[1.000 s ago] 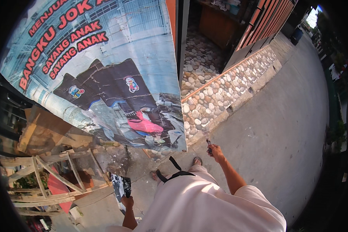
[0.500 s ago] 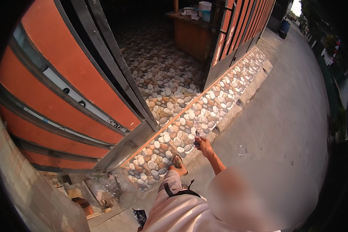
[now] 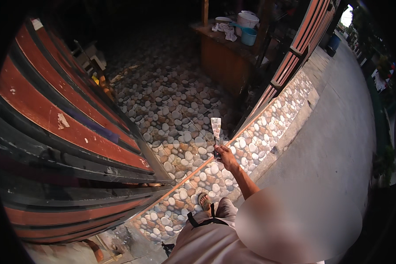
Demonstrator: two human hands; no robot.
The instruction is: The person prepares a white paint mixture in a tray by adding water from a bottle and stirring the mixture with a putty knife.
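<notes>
Reaching out over the doorway, the right hand [image 3: 226, 157] has its fingers curled closed around the handle of a putty knife [image 3: 216, 128], whose pale, smeared blade points into the dim room. Half a second ago the knife was over the outer strip of pebble-patterned tile; now it is above the orange edging [image 3: 193, 174], its blade showing against the floor inside, so the tool is at the entrance rather than out by the street. A sandalled foot [image 3: 203, 201] is on the pebble strip, and the slatted red-and-black gate panel [image 3: 83, 134] on the left now shows more of its scuffed face. The left hand is out of sight beyond the shirt, so I cannot tell how it is closed; only a dark object [image 3: 167, 248] pokes out near the lower edge. Inside, the wooden bench [image 3: 224, 61] bears a white bucket [image 3: 247, 20], a blue dipper [image 3: 249, 37] just beside it, a shallow pale bowl [image 3: 223, 20] and a crumpled white cloth [image 3: 225, 31]. What the bucket, dipper and bowl contain cannot be made out. Farther up the street is a blue drum [image 3: 333, 43], its contents hidden too.
</notes>
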